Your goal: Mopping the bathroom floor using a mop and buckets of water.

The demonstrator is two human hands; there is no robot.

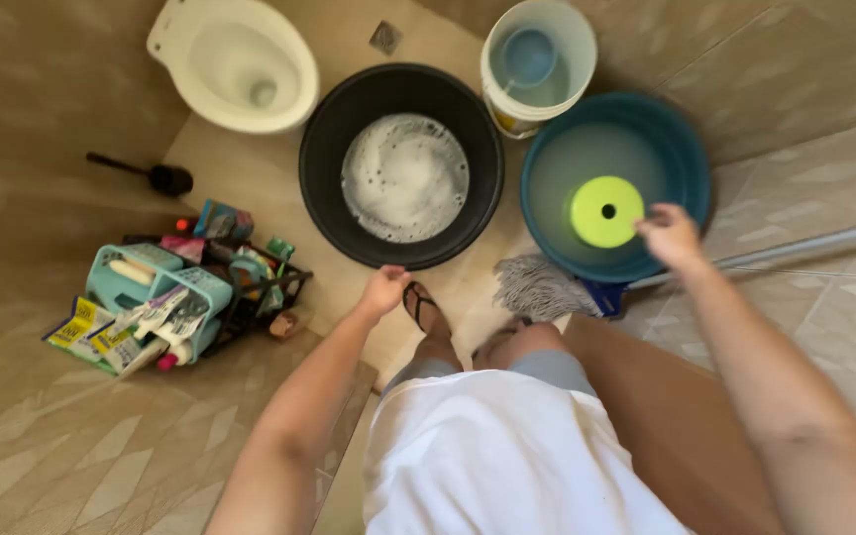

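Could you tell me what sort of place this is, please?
Most likely a home bathroom: a white toilet bowl stands on a tiled floor, with a toilet brush beside it and a black basin of soapy water.

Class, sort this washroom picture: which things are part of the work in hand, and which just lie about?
In use: left hand at black basin of suds; right hand at green disc in blue basin; mop.
Lying about: toilet, white bucket, toilet brush, caddy of bottles.
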